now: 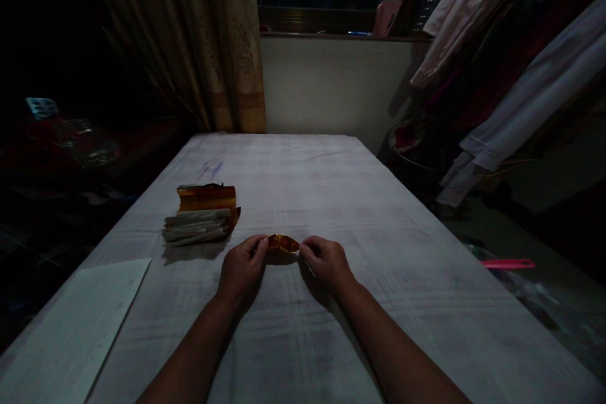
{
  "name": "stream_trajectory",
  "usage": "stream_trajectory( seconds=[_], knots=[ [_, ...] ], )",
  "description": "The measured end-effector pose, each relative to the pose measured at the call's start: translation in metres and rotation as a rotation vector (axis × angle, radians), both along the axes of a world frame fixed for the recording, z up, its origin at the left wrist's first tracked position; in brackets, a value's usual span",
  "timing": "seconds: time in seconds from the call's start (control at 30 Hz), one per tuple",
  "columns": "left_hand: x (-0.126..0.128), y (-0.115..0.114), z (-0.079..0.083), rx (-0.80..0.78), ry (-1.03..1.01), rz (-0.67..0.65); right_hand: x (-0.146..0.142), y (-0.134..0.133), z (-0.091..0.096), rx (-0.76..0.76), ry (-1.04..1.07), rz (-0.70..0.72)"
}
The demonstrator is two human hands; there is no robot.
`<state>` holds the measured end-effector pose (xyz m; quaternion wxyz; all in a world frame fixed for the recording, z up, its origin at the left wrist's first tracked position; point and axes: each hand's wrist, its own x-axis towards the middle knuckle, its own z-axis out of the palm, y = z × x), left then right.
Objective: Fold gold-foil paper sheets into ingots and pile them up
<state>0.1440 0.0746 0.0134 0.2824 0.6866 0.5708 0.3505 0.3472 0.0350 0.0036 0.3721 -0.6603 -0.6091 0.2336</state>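
A small strip of shiny gold foil (283, 243) is stretched between my two hands, just above the tabletop. My left hand (243, 265) pinches its left end between thumb and fingers. At the other end, my right hand (326, 262) grips the foil's tip the same way. The strip looks curved or folded in the middle. Left of my hands lies a bundle of thin greyish rolled sticks (196, 227). Behind and partly under them is a curled sheet of gold foil (207, 197).
The table (293, 170) wears a pale checked cloth. A white paper sheet (89, 322) lies at the near left. Beyond the right edge are a pink handle (509, 263) and hanging clothes (534, 107). A curtain (227, 44) and a windowsill with a pink cup (387, 17) stand behind.
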Motion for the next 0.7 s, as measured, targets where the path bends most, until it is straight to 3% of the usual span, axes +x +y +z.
stream_trajectory(
  seconds=[0.13, 0.23, 0.53, 0.7],
  knots=[
    [-0.003, 0.003, -0.002, -0.020, -0.076, 0.020, 0.001, 0.002, 0.003, -0.092, 0.059, 0.044],
    [-0.005, 0.005, -0.004, -0.040, -0.152, 0.039, 0.012, 0.015, 0.002, -0.120, 0.105, -0.021],
    [-0.015, 0.014, -0.010, -0.027, -0.409, 0.130, 0.113, 0.107, 0.017, -0.057, -0.080, -0.564],
    [-0.022, 0.020, -0.013, 0.012, -0.430, 0.197, 0.151, 0.137, 0.018, -0.089, -0.193, -0.791]
  ],
)
